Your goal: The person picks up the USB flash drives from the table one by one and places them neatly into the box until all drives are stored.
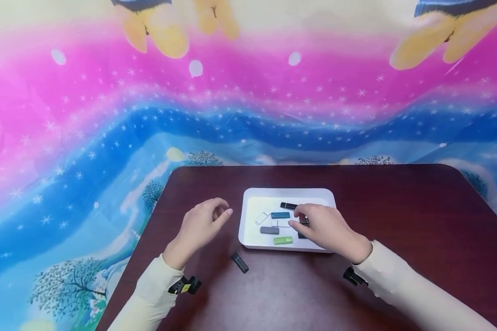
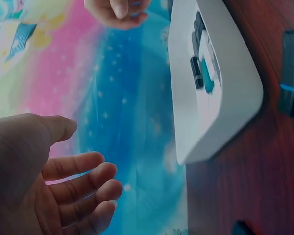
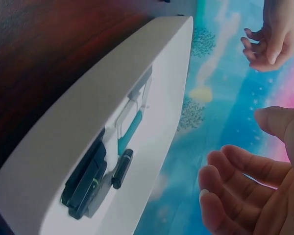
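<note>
A white tray (image 1: 245, 232) on the table holds several USB sticks: a green one (image 1: 283, 240), a grey one (image 1: 269, 230), a teal one (image 1: 280, 215), a black one (image 1: 288, 206) and white ones. More dark sticks lie partly hidden behind my right hand (image 1: 329, 230), which hovers over the tray's right half with loosely bent fingers and nothing between them. To the left of the tray, my left hand (image 1: 203, 225) is held in the air, fingers relaxed, nothing in it. One black USB stick (image 1: 240, 262) lies on the table in front of the tray's left corner.
The dark red-brown wooden table (image 1: 397, 207) has rounded far corners. Behind it hangs a printed cloth (image 1: 248, 101) in pink and blue. Small black cameras are strapped at the left wrist (image 1: 185, 285) and right wrist (image 1: 355, 276).
</note>
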Motion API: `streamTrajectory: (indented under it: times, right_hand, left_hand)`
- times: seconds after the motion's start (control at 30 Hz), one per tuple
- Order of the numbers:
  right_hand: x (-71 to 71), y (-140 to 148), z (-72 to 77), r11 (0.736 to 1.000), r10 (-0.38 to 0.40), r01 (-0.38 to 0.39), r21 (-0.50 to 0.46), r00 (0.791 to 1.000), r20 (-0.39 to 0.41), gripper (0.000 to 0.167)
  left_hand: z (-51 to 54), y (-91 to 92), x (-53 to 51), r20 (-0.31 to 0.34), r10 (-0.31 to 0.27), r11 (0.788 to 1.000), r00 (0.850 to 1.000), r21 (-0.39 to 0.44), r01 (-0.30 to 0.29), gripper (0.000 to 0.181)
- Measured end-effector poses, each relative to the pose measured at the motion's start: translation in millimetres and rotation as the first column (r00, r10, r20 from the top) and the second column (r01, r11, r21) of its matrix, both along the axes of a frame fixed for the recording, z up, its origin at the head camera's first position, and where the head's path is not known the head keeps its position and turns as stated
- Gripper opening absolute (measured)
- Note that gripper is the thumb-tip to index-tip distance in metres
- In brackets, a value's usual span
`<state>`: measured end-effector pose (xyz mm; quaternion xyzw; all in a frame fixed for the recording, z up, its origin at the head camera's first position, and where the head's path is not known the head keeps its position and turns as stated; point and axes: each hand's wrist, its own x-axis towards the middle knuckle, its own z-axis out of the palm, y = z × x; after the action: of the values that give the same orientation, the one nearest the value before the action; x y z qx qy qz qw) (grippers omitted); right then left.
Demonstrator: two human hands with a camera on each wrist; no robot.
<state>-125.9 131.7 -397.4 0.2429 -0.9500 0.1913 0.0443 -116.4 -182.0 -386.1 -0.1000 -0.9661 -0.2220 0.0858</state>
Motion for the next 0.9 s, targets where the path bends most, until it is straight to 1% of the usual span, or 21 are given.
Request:
streamTrajectory:
  times: [0.07,0.3,0.43,0.63,0.8,0.9]
  right_hand:
    - [1.7,-3.1,-1.5,1.0,0.005,-0.005,-0.002,1.0,-0.004,0.021]
    - [4.6,-19.6,-3.6,0.999,0.036,-0.036,-0.016,0.999,0.004,0.027]
    - [4.8,-29.7,-5.9,0.999,0.037,-0.037,-0.034,0.999,-0.021,0.025]
    - [6.4,-49.5,-10.8,0.996,0.056,-0.057,-0.064,0.998,-0.022,0.025]
    - [7.4,-67.8,-15.3,0.996,0.078,-0.079,-0.047,0.997,-0.023,0.025]
    - [7.5,-76.6,-18.0,0.995,0.091,-0.092,-0.042,0.996,-0.012,0.025]
  left_hand:
    - [-3.3,-8.1,-1.3,0.015,0.015,1.0,1.0,0.013,-0.015,0.022]
    - [-19.3,-36.9,-5.0,0.047,0.069,0.998,0.997,-0.002,-0.069,0.022]
    - [-29.0,-48.7,-6.2,0.087,0.099,0.995,0.991,-0.018,-0.098,0.023]
    - [-41.9,-60.7,-4.4,0.151,0.15,0.988,0.977,-0.072,-0.14,0.028]
    - [-53.3,-66.8,-1.0,0.217,0.18,0.981,0.959,-0.112,-0.158,0.035]
    - [-58.2,-69.6,-0.5,0.233,0.19,0.978,0.954,-0.134,-0.162,0.038]
